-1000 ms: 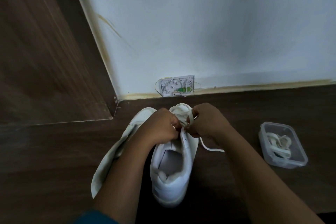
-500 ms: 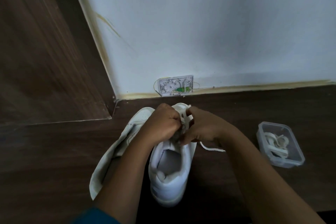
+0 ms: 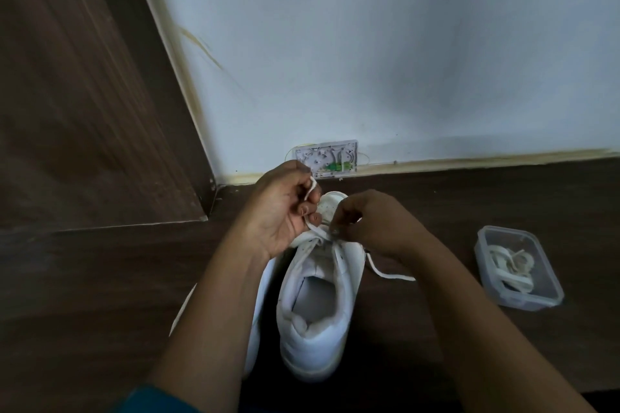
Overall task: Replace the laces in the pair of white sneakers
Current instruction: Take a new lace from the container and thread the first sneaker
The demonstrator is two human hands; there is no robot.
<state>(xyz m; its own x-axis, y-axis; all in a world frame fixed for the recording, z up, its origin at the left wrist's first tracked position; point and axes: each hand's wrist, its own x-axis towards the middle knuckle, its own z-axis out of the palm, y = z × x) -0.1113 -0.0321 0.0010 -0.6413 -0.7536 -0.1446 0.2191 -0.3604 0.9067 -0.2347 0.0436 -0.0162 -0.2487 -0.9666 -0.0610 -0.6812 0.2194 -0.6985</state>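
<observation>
Sneaker in work: white low-top leather sneaker (image 3: 315,315), upright on the dark wood-grain floor (image 3: 84,278), heel toward the camera, toe toward the wall.
Second sneaker: white sneaker (image 3: 260,305) just beside the first on its left, mostly hidden by the left forearm; how it lies cannot be told.
Lace: white flat lace (image 3: 391,276), crossing the lowest eyelets near the toe; one free end trails onto the floor right of the shoe, the other strand rises into the left hand.
Left hand (image 3: 281,211): above the toe, fingers curled, gripping the raised lace strand, which shows between the fingers.
Right hand (image 3: 372,225): over the right eyelet row, fingers curled, fingertips pinching the lace at the eyelets.
Container: clear rectangular plastic tub (image 3: 526,303), lidless, on the floor well right of the shoes.
Container contents: coiled off-white laces (image 3: 511,265).
Wall: pale painted wall (image 3: 369,43), yellowish strip along its foot.
Wall fitting: small white rectangular plate (image 3: 327,157) with a green spot, low on the wall, behind the left hand.
Left side: dark brown wooden panel (image 3: 67,94).
</observation>
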